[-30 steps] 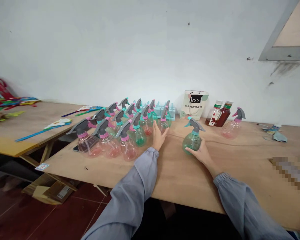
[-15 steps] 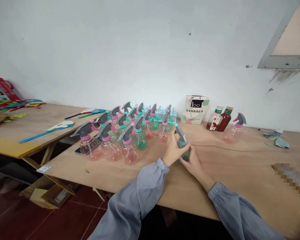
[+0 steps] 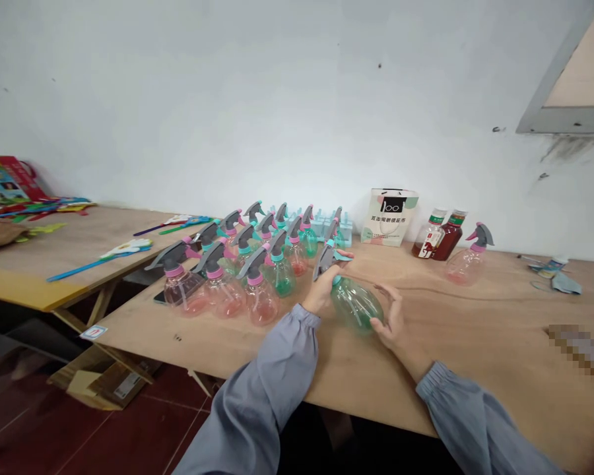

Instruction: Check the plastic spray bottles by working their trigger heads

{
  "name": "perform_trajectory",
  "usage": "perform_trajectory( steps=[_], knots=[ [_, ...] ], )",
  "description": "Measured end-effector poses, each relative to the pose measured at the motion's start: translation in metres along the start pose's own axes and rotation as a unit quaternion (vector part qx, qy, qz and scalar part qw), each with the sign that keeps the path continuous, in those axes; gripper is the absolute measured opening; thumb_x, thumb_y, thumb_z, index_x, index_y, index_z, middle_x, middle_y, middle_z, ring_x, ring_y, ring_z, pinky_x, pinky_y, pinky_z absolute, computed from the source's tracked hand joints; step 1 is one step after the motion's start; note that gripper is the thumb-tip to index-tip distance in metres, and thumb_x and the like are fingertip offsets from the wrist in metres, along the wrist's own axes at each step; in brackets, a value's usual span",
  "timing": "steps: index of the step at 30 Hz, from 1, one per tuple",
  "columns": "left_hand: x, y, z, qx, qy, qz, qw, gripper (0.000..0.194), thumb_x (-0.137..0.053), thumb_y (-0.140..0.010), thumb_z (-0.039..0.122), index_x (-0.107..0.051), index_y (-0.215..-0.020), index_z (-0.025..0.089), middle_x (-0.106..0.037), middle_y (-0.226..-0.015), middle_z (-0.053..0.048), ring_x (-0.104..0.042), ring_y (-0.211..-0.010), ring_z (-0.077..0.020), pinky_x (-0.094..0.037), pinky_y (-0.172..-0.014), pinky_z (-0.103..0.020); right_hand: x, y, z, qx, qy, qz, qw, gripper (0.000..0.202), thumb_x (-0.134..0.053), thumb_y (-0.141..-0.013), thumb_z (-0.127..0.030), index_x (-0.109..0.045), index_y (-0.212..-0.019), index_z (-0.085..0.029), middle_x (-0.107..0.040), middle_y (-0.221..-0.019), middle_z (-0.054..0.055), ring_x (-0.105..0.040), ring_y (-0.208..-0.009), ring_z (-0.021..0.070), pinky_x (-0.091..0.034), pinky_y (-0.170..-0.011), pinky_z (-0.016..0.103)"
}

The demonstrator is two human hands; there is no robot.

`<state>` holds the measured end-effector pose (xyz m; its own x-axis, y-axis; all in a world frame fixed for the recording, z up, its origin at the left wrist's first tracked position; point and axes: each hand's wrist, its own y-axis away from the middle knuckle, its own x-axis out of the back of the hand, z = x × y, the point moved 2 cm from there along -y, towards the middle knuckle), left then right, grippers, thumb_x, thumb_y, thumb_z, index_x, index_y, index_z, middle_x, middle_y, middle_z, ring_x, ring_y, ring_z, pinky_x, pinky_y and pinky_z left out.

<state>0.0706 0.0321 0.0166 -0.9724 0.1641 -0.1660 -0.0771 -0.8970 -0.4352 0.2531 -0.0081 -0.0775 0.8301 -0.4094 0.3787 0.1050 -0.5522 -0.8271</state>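
A green see-through spray bottle (image 3: 356,303) with a grey trigger head is tilted on its side above the table. My left hand (image 3: 323,290) is closed around its neck, just under the trigger head. Close to the bottle's base is my right hand (image 3: 392,320), its fingers spread; the thumb tip is at the bottle's side, and I cannot tell whether it touches. Left of my hands, several pink and green spray bottles (image 3: 262,300) stand upright in a group. A lone pink spray bottle (image 3: 466,265) stands toward the right.
A paper bag (image 3: 390,221) and two dark-liquid bottles (image 3: 447,237) stand by the wall. Pale blue plastic parts (image 3: 344,232) lie behind the spray bottles. A phone (image 3: 165,297) is partly hidden by them. At far left, another person's hand (image 3: 0,236) rests on a second table (image 3: 84,251).
The green spray bottle has tipped from upright to lying over, its base toward the right. My left hand has moved to its neck; my right hand has loosened from the bottle.
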Motion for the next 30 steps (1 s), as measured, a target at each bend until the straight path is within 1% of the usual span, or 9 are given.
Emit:
perform_trajectory(
  steps=[3,6,9,11,15,17,21,26,30],
  knots=[
    [0.009,-0.005,0.006,0.043,0.077,-0.057,0.994,0.026,-0.051,-0.073,0.029,-0.064,-0.094,0.021,-0.071,-0.086,-0.007,-0.071,-0.097,-0.0241,-0.056,-0.082,-0.039,0.007,0.002,0.0,-0.006,-0.006,0.027,1.0,0.066,-0.045,-0.09,-0.067,-0.04,-0.138,-0.021,-0.052,-0.134,0.016,-0.051,-0.129,0.0349,-0.04,-0.112,0.061],
    [0.019,-0.006,0.007,0.056,0.101,-0.028,0.993,0.018,-0.05,-0.065,0.029,-0.057,-0.079,0.021,-0.069,-0.079,-0.006,-0.071,-0.096,-0.0256,-0.057,-0.082,-0.042,0.006,0.002,0.002,-0.023,-0.036,0.052,0.998,0.057,-0.041,-0.095,-0.061,-0.041,-0.137,-0.023,-0.053,-0.133,0.015,-0.053,-0.127,0.032,-0.042,-0.11,0.058],
    [0.025,-0.005,0.006,0.071,0.132,-0.005,0.989,0.012,-0.049,-0.058,0.029,-0.047,-0.068,0.022,-0.065,-0.072,-0.006,-0.071,-0.091,-0.0269,-0.057,-0.082,-0.046,0.008,-0.002,0.013,-0.079,-0.054,0.098,0.991,0.05,-0.039,-0.096,-0.057,-0.044,-0.132,-0.023,-0.055,-0.128,0.014,-0.056,-0.123,0.0296,-0.044,-0.108,0.055],
    [0.025,-0.005,0.007,0.067,0.14,-0.015,0.988,0.014,-0.048,-0.056,0.028,-0.047,-0.068,0.022,-0.064,-0.072,-0.007,-0.071,-0.089,-0.0273,-0.057,-0.08,-0.045,0.015,-0.007,0.023,-0.119,-0.052,0.13,0.983,0.049,-0.041,-0.095,-0.058,-0.046,-0.128,-0.022,-0.057,-0.125,0.014,-0.057,-0.12,0.0291,-0.044,-0.107,0.054],
    [0.024,-0.005,0.01,0.057,0.101,-0.038,0.992,0.023,-0.048,-0.054,0.03,-0.053,-0.075,0.023,-0.065,-0.072,-0.006,-0.069,-0.086,-0.0259,-0.054,-0.073,-0.04,0.036,-0.016,0.046,-0.194,-0.043,0.204,0.959,0.051,-0.044,-0.092,-0.064,-0.049,-0.12,-0.022,-0.059,-0.121,0.014,-0.059,-0.116,0.0275,-0.047,-0.102,0.051],
    [0.023,-0.005,0.008,0.065,0.096,-0.032,0.993,0.019,-0.048,-0.055,0.031,-0.049,-0.072,0.023,-0.064,-0.071,-0.006,-0.069,-0.085,-0.0249,-0.054,-0.072,-0.039,0.043,-0.018,0.056,-0.227,-0.039,0.229,0.946,0.053,-0.044,-0.09,-0.068,-0.049,-0.117,-0.023,-0.059,-0.121,0.013,-0.059,-0.117,0.0262,-0.047,-0.101,0.048],
    [0.017,-0.002,0.0,0.083,0.116,-0.032,0.989,0.012,-0.048,-0.054,0.029,-0.043,-0.063,0.023,-0.064,-0.069,-0.006,-0.068,-0.081,-0.0232,-0.056,-0.075,-0.039,0.05,-0.02,0.068,-0.273,-0.04,0.246,0.929,0.057,-0.046,-0.085,-0.073,-0.048,-0.113,-0.023,-0.059,-0.119,0.013,-0.059,-0.116,0.0259,-0.047,-0.101,0.045],
    [0.01,0.002,-0.001,0.066,0.127,-0.081,0.986,0.018,-0.052,-0.052,0.023,-0.056,-0.069,0.021,-0.068,-0.076,-0.005,-0.069,-0.087,-0.0232,-0.055,-0.083,-0.038,0.052,-0.023,0.067,-0.285,-0.022,0.246,0.926,0.061,-0.048,-0.081,-0.076,-0.049,-0.11,-0.023,-0.059,-0.115,0.011,-0.059,-0.112,0.0257,-0.048,-0.096,0.043],
    [0.013,0.002,-0.003,0.085,0.161,-0.031,0.983,0.015,-0.053,-0.052,0.022,-0.057,-0.066,0.019,-0.067,-0.072,-0.005,-0.069,-0.087,-0.0228,-0.053,-0.087,-0.036,0.054,-0.025,0.063,-0.286,-0.031,0.265,0.92,0.064,-0.051,-0.077,-0.08,-0.05,-0.106,-0.023,-0.059,-0.11,0.009,-0.058,-0.108,0.0252,-0.047,-0.096,0.043]
  ],
)
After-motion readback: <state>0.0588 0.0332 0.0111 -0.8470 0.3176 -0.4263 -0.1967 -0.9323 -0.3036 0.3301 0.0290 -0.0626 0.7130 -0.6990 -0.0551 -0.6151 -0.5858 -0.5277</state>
